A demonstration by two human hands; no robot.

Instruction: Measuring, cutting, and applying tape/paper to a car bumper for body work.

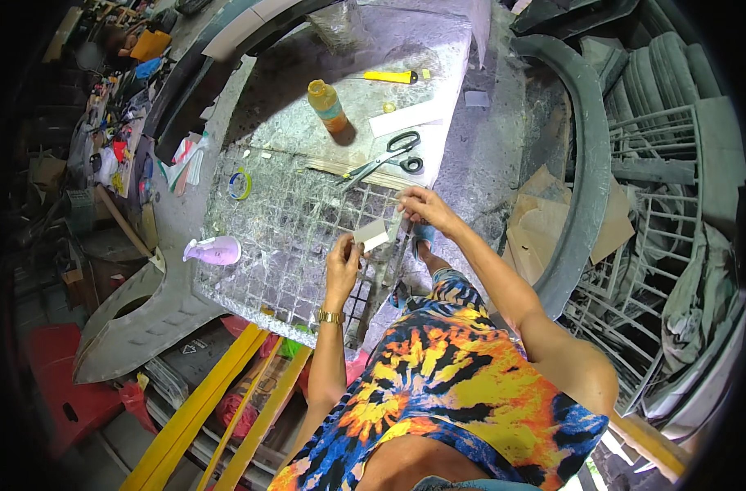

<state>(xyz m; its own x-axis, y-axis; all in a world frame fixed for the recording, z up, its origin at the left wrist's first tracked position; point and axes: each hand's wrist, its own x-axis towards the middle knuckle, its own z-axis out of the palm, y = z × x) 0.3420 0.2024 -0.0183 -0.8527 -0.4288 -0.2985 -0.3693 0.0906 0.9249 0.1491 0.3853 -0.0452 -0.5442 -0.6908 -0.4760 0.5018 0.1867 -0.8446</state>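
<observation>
A small white folded piece of card or paper point(371, 235) is pinched in my left hand point(340, 266), above the wire grid of the worktable. My right hand point(422, 204) is raised just beyond it, to the right, with fingertips pressed together. Whatever may be between those fingertips is too small to make out. Scissors point(383, 159) with black handles lie past my right hand, partly spread, across a flat stack of strips point(352, 174). Farther off are a white strip point(406, 117) and a yellow utility knife point(389, 77).
On the worktable point(267, 237) stand an orange-capped bottle point(327, 105) and, at the left edge, a purple bottle point(213, 250). A tape roll point(240, 184) lies on the grid. Large grey curved panels point(581, 180) flank the table. Metal racks point(651, 262) fill the right side; yellow bars point(201, 409) lie lower left.
</observation>
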